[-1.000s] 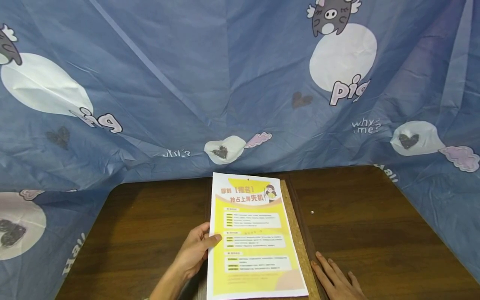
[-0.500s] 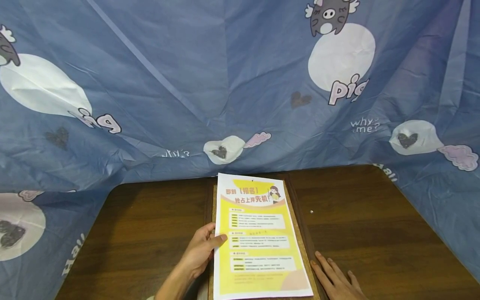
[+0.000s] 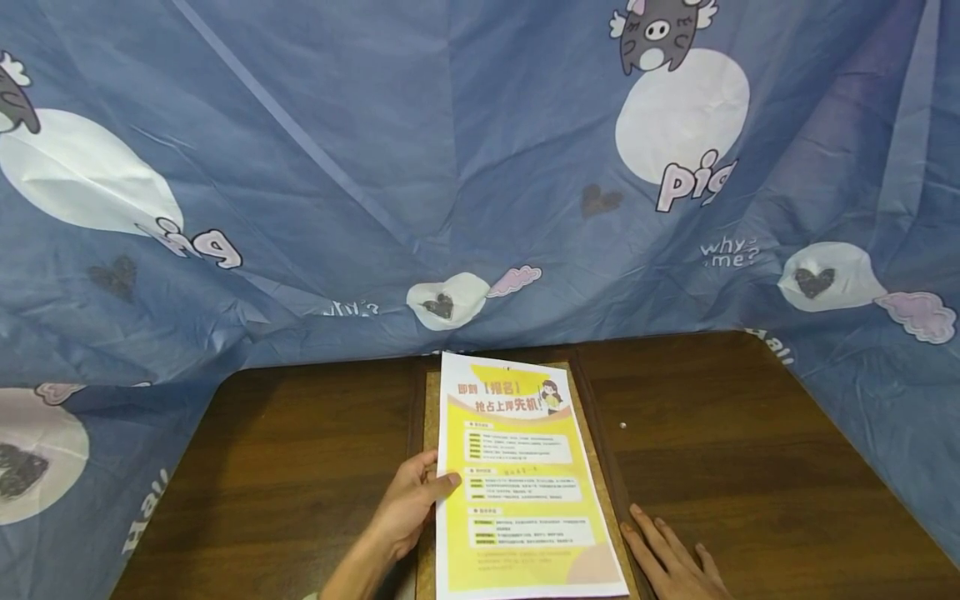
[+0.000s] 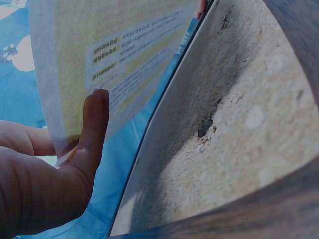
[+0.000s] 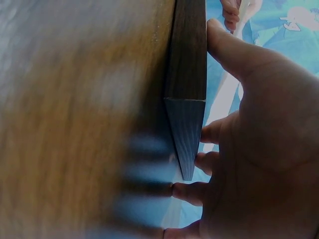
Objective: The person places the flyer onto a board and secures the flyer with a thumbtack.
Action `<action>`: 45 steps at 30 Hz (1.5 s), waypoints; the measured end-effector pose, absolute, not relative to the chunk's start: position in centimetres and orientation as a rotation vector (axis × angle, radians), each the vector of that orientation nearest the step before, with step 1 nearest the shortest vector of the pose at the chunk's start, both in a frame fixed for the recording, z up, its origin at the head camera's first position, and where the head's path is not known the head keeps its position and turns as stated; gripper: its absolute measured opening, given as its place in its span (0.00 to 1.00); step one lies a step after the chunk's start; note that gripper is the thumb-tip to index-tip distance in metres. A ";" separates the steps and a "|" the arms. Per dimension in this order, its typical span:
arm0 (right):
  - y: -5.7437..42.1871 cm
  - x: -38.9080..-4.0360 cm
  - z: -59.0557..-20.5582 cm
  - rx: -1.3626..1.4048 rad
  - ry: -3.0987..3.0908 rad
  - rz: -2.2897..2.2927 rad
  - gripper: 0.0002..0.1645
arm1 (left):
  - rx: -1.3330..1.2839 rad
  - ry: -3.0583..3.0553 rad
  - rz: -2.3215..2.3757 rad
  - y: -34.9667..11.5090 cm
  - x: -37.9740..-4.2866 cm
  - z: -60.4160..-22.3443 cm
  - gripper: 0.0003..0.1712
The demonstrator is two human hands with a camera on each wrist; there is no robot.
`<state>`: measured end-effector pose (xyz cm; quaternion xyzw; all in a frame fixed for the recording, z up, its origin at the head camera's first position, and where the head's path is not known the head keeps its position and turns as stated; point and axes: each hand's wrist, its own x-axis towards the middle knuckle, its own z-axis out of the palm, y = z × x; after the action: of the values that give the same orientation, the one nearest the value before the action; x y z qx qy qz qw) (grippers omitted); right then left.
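My left hand (image 3: 408, 507) pinches the left edge of a yellow and white printed flyer (image 3: 517, 492) between thumb and fingers. The flyer covers most of a cork board (image 3: 432, 417) with a dark wooden frame; cork strips show along both sides. In the left wrist view, the sheet (image 4: 75, 50) stands apart from the cork (image 4: 259, 109) near the hand (image 4: 45, 184). My right hand (image 3: 675, 554) lies with spread, fairly straight fingers at the board's right side. The right wrist view shows that hand (image 5: 269, 134) beside a dark wooden frame edge (image 5: 188, 59).
The board lies on a dark wooden table (image 3: 300, 450). A tiny shiny dot (image 3: 622, 426) sits right of the board. Behind the table hangs a blue cloth (image 3: 337, 167) with pig prints.
My left hand has shifted the flyer to the right and slightly toward me, uncovering cork along the left side. The right hand has stayed in place.
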<state>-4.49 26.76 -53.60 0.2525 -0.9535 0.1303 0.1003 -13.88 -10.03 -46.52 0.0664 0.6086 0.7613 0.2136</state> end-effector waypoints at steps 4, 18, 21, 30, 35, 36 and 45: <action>26.7 -4.5 -53.6 0.726 -2.835 0.398 0.65 | 0.196 1.671 2.123 -9.8 -13.9 -46.6 0.25; 26.5 -4.4 -53.6 0.692 -2.832 0.392 0.64 | 0.169 1.705 2.115 -9.4 -14.1 -47.1 0.23; 26.5 -4.4 -53.6 0.700 -2.830 0.392 0.65 | 0.169 1.710 2.107 -9.4 -14.1 -47.2 0.23; 26.6 -4.4 -53.6 0.704 -2.826 0.388 0.65 | 0.132 1.753 2.090 -9.3 -14.2 -47.4 0.23; 26.5 -4.4 -53.6 0.693 -2.828 0.392 0.65 | 0.097 1.766 2.091 -9.2 -14.2 -47.4 0.22; 26.5 -4.4 -53.6 0.689 -2.829 0.396 0.65 | 0.092 1.771 2.088 -9.2 -14.2 -47.4 0.22; 26.4 -4.3 -53.5 0.677 -2.844 0.394 0.64 | 0.047 1.880 2.039 -9.2 -14.1 -47.2 0.21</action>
<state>-4.35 26.38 -53.45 0.2285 -0.9597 0.1331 0.0958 -14.06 -9.22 -47.16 0.0166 0.6665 0.7226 0.1828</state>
